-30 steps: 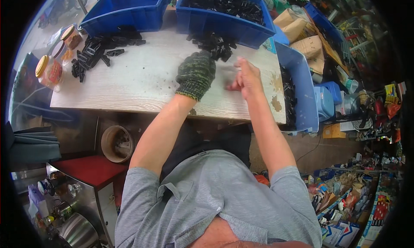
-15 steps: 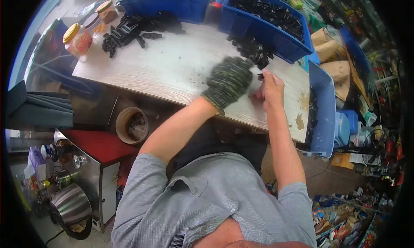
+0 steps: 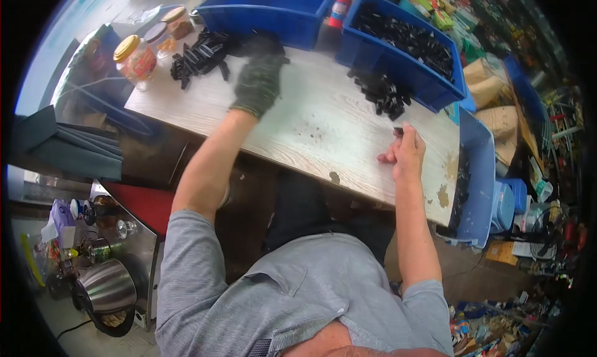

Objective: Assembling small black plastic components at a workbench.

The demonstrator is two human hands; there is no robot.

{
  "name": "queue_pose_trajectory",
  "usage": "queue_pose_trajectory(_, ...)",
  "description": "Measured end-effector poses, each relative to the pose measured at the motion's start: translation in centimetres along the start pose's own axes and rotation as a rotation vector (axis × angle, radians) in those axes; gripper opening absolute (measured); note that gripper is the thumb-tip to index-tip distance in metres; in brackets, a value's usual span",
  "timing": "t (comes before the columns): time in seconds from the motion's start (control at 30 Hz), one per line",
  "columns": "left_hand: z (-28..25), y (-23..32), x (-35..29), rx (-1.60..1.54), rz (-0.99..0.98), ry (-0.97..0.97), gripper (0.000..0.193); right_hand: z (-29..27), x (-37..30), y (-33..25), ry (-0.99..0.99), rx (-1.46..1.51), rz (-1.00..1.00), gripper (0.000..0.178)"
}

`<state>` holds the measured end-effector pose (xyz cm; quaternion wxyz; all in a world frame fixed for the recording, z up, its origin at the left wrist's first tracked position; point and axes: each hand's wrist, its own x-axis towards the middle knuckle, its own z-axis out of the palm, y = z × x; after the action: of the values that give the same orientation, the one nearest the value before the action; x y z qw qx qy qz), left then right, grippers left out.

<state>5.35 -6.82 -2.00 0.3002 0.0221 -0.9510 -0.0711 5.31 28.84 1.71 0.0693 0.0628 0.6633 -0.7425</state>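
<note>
My left hand (image 3: 257, 80), in a dark green knit glove, is stretched out and blurred over the far part of the pale wooden table (image 3: 311, 124), just right of a heap of black plastic parts (image 3: 199, 55). Whether it holds anything is hidden by the blur. My bare right hand (image 3: 403, 153) rests near the table's right side, fingers closed on a small black part (image 3: 398, 131). A second small heap of black parts (image 3: 382, 93) lies just beyond it.
Two blue bins stand at the back: one (image 3: 267, 12) seems empty, one (image 3: 398, 68) holds black parts. Another blue bin (image 3: 477, 170) hangs at the table's right end. Lidded jars (image 3: 134, 55) stand far left. A steel kettle (image 3: 106, 288) sits low left.
The hands were together on a small part. My left hand has swung away to the far left toward the black heap. My right hand stays near the right with the part.
</note>
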Motion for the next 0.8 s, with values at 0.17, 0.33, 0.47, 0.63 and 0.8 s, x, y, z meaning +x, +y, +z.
queue_pose_trajectory(0.17, -0.8, 5.4, -0.3, 0.117, 0.202, -0.105, 0.043, -0.9, 0.1, 0.2, -0.018, -0.002, 0.005, 0.039)
queue_pose_trajectory(0.33, -0.7, 5.0, -0.8, -0.104, 0.208, -0.103, 0.048, -0.8, -0.1, 0.3, -0.024, 0.008, -0.009, 0.038)
queue_pose_trajectory(0.47, -1.2, 4.4, -0.8, -0.267, 0.080, -0.160, 0.050, -0.8, 0.0, 0.4, -0.023, 0.018, -0.013, 0.039)
queue_pose_trajectory(0.63, -3.1, 5.7, -1.0, -0.156, 0.106, -0.349, 0.052, -0.9, 0.0, 0.5, -0.011, 0.032, -0.023, 0.041)
queue_pose_trajectory(0.8, -3.2, 5.8, -1.3, -0.074, 0.161, -0.395, 0.051, -0.7, -0.3, 0.2, 0.011, 0.063, -0.012, 0.043)
